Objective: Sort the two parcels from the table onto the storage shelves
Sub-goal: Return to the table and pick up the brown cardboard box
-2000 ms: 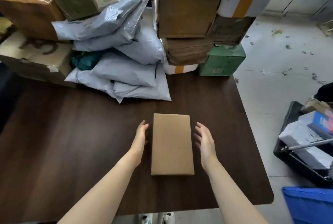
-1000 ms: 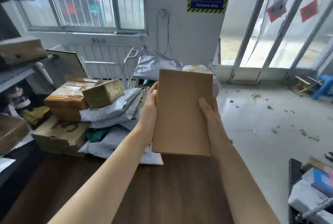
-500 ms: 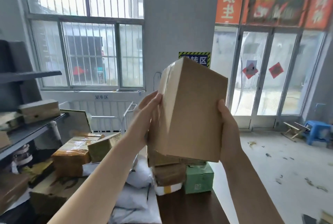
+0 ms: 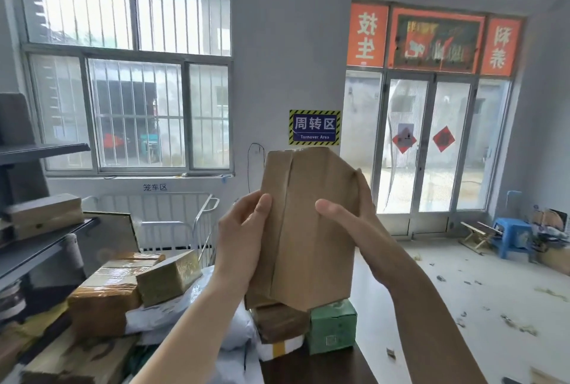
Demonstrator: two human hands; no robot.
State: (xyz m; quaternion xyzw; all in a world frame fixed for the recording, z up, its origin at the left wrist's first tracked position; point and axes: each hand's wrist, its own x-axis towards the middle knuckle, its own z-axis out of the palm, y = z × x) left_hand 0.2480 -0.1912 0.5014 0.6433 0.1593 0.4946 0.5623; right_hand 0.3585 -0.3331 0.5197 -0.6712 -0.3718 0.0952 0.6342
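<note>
I hold a flat brown cardboard parcel (image 4: 308, 229) upright at chest height, its taped seam side turned toward me. My left hand (image 4: 243, 235) grips its left edge with the thumb on the front. My right hand (image 4: 357, 235) clasps the right edge, thumb across the face. Below the parcel, a small part of the dark wooden table (image 4: 324, 368) shows. Dark storage shelves (image 4: 40, 244) stand at the far left, with a brown box (image 4: 43, 214) on one level.
Stacked cardboard boxes (image 4: 105, 300), grey mailer bags and a green box (image 4: 333, 328) crowd the table's far side. A metal cage trolley (image 4: 179, 223) stands under the window. A blue stool (image 4: 509, 235) and scattered litter lie on the floor to the right, near glass doors.
I lifted the parcel off the table with both hands to chest height and turned it, so its taped side now faces me. My view rose from the tabletop to the room.
</note>
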